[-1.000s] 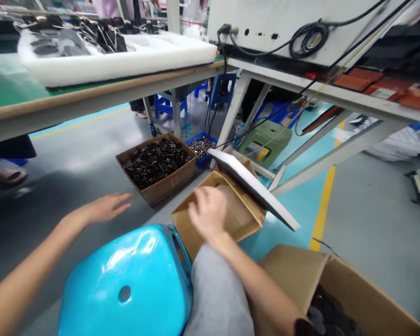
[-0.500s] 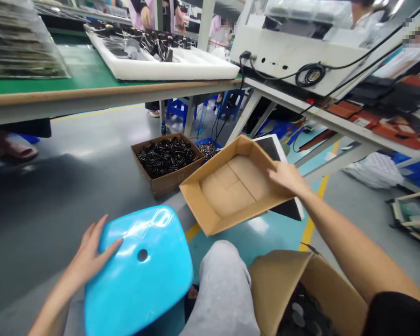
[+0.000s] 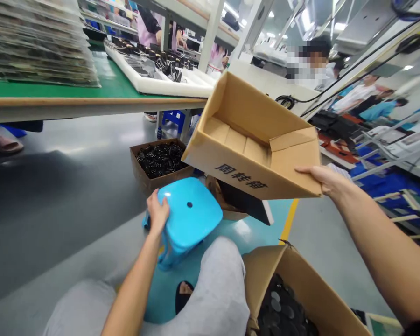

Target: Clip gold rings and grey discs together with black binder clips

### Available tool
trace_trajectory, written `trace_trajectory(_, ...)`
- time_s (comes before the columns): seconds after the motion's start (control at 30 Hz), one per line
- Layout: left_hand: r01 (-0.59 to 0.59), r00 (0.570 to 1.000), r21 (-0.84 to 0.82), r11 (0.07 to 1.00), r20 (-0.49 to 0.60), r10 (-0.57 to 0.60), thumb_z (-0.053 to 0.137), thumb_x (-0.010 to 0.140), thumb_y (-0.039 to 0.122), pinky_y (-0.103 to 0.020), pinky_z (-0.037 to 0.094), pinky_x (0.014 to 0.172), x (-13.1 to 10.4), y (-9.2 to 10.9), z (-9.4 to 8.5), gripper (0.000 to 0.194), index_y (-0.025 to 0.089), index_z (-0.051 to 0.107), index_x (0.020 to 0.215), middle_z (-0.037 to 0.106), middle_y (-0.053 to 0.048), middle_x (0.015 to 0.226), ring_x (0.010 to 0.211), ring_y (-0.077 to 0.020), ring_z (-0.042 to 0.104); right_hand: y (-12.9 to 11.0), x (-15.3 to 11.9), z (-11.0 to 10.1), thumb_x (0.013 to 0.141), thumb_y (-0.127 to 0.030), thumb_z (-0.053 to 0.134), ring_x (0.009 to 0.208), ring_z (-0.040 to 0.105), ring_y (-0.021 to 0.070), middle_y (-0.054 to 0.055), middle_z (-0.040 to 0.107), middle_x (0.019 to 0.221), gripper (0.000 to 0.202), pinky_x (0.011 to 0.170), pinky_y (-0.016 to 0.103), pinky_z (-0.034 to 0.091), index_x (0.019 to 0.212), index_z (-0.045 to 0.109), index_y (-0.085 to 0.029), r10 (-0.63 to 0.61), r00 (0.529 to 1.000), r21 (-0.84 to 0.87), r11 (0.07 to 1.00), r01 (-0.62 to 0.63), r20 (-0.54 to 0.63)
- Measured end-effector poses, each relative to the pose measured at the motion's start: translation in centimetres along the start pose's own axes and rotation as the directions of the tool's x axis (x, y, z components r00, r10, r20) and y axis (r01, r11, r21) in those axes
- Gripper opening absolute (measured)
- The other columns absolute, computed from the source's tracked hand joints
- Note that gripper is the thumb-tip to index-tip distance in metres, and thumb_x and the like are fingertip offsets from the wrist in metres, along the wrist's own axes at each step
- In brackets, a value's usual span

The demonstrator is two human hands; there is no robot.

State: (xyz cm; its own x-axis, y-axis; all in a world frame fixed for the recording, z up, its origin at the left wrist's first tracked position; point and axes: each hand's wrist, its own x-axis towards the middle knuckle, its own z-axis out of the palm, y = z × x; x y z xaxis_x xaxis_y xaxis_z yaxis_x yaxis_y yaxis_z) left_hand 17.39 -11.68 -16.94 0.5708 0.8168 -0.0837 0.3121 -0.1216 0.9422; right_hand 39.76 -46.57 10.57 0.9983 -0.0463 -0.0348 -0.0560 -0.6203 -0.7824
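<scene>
My left hand [image 3: 157, 211] is closed on the left edge of a bright blue plastic stool [image 3: 192, 214], which has a small round hole in its seat. In my right hand [image 3: 327, 179] is a shallow cardboard box [image 3: 259, 158], gripped by its right end and lifted well above the floor. The box has nothing in it that I can see; it is tilted, with black printed characters on its near side. Beside my knee stands a larger open carton [image 3: 266, 261] holding dark round discs [image 3: 283, 308].
On the floor ahead is a carton of black binder clips [image 3: 161, 158]. Behind the stool sits another cardboard box with a black-and-white panel [image 3: 247, 200] on it. A green-topped workbench [image 3: 119, 86] carries a white foam tray [image 3: 161, 87] and stacked sheets [image 3: 38, 46]. People are in the background.
The stool has moved forward, away from me, with my left hand on it. My right hand has raised the shallow box and tipped it so its printed side shows.
</scene>
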Motion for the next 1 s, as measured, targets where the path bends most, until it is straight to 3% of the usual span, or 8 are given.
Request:
trace_trajectory(0.1, 0.037, 0.998, -0.107, 0.994, 0.053, -0.031, 0.050, 0.092, 0.033, -0.052, 0.023, 0.125, -0.3, 2.6, 3.0, 0.059, 0.013, 0.046, 0.147, 0.036, -0.023, 0.156, 0.151, -0.0368, 0.029, -0.6, -1.7, 1.3, 0.091, -0.019, 0.063, 0.085, 0.075, 0.0266, 0.021, 0.073, 0.094, 0.010, 0.065, 0.035, 0.057, 0.085, 0.062, -0.011, 0.142, 0.989, 0.059, 0.988, -0.144, 0.036)
trace_trajectory(0.17, 0.027, 0.996, -0.180, 0.983, 0.084, -0.013, 0.034, 0.100, 0.044, -0.047, 0.032, 0.123, -1.5, 3.5, 2.2, 0.058, 0.018, 0.040, 0.151, 0.040, -0.019, 0.157, 0.149, -0.0306, 0.034, -0.3, -2.9, 2.6, 0.088, -0.014, 0.062, 0.085, 0.075, 0.0244, 0.019, 0.075, 0.099, 0.002, 0.065, 0.031, 0.059, 0.089, 0.062, -0.012, 0.163, 0.985, 0.084, 0.982, -0.168, 0.060)
trace_trajectory(0.3, 0.013, 0.966, -0.499, 0.867, 0.231, 0.118, -0.014, 0.094, 0.063, -0.042, 0.055, 0.101, -5.8, 3.5, -5.1, 0.074, 0.035, 0.003, 0.161, 0.034, -0.010, 0.163, 0.141, -0.0241, 0.049, 0.6, -6.3, 5.3, 0.081, -0.016, 0.061, 0.087, 0.076, 0.0245, 0.013, 0.077, 0.104, 0.015, 0.065, 0.027, 0.062, 0.095, 0.066, -0.016, 0.097, 0.971, 0.118, 0.985, -0.125, 0.219)
trace_trajectory(0.47, 0.016, 1.000, -0.442, 0.897, -0.011, -0.023, 0.032, 0.088, 0.080, -0.041, 0.058, 0.097, -11.5, 1.6, -16.8, 0.084, 0.042, 0.010, 0.160, 0.023, -0.003, 0.168, 0.148, -0.0298, 0.040, -0.4, -11.5, 7.9, 0.078, -0.036, 0.062, 0.097, 0.075, 0.0333, 0.013, 0.077, 0.107, 0.032, 0.075, 0.039, 0.065, 0.103, 0.070, -0.019, -0.065, 0.850, 0.033, 0.998, 0.056, 0.524)
trace_trajectory(0.63, 0.031, 0.939, -0.278, 0.960, -0.321, -0.123, 0.075, 0.077, 0.058, -0.040, 0.058, 0.099, -15.2, -2.1, -25.2, 0.070, 0.025, 0.058, 0.135, 0.064, -0.010, 0.137, 0.123, -0.0310, 0.063, -2.6, -16.3, 13.4, 0.075, -0.061, 0.067, 0.110, 0.070, 0.0384, 0.014, 0.073, 0.120, 0.057, 0.094, 0.052, 0.061, 0.119, 0.067, -0.024, -0.219, 0.617, 0.051, 0.959, 0.278, 0.756)
trace_trajectory(0.87, 0.218, 0.724, -0.423, 0.880, -0.534, -0.436, 0.081, 0.065, 0.044, -0.035, 0.061, 0.063, -18.1, -13.1, -38.1, 0.064, 0.016, 0.062, 0.120, 0.073, -0.013, 0.111, 0.081, -0.0238, 0.072, -3.6, -19.5, 27.4, 0.087, -0.076, 0.044, 0.142, 0.046, 0.0343, 0.009, 0.050, 0.153, 0.075, 0.115, 0.056, 0.044, 0.146, 0.050, -0.031, -0.320, 0.131, 0.198, 0.808, 0.555, 0.938)
trace_trajectory(0.93, 0.277, 0.646, -0.436, 0.856, -0.576, -0.502, 0.078, 0.069, 0.037, -0.033, 0.059, 0.061, -19.6, -17.1, -41.3, 0.057, 0.016, 0.062, 0.120, 0.072, -0.012, 0.108, 0.076, -0.0202, 0.070, -1.6, -18.4, 31.0, 0.083, -0.079, 0.044, 0.149, 0.032, 0.0376, 0.016, 0.046, 0.154, 0.078, 0.124, 0.061, 0.021, 0.145, 0.052, -0.032, -0.370, 0.178, 0.118, 0.650, 0.751, 0.912)
trace_trajectory(1.0, 0.331, 0.572, -0.440, 0.835, -0.610, -0.548, 0.072, 0.077, 0.032, -0.033, 0.057, 0.065, -21.4, -21.0, -43.5, 0.050, 0.014, 0.061, 0.122, 0.071, -0.011, 0.107, 0.074, -0.0169, 0.068, 1.6, -16.4, 33.6, 0.077, -0.082, 0.046, 0.153, 0.008, 0.0444, 0.019, 0.024, 0.164, 0.086, 0.120, 0.072, 0.001, 0.152, 0.042, -0.040, -0.473, 0.316, -0.030, 0.518, 0.855, 0.823)
